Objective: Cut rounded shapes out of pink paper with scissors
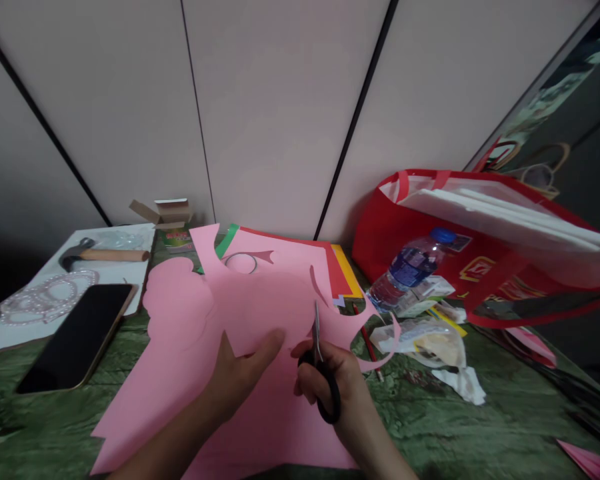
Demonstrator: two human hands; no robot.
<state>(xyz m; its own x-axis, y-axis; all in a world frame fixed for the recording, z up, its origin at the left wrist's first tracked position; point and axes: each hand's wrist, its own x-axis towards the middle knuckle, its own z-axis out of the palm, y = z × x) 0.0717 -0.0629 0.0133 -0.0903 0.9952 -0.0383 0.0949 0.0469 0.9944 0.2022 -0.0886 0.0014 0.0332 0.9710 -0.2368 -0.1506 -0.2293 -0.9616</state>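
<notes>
My left hand (247, 373) grips a sheet of pink paper (265, 300), thumb on top and the other fingers hidden beneath it. In my right hand (330, 380) is a pair of scissors with black handles (334, 400); its blades point away from me and lie along a cut in the pink sheet. A curved offcut strip hangs from the sheet's right side. More pink paper (180, 353) with a scalloped edge lies under and to the left of the held sheet.
On the left are a black phone (77, 340), a hammer (105, 255) and beads (50, 297). To the right stand a water bottle (410, 263) and a red bag (405, 217). A red pencil (366, 340) and crumpled wrappers (440, 343) lie nearby. A wall rises behind.
</notes>
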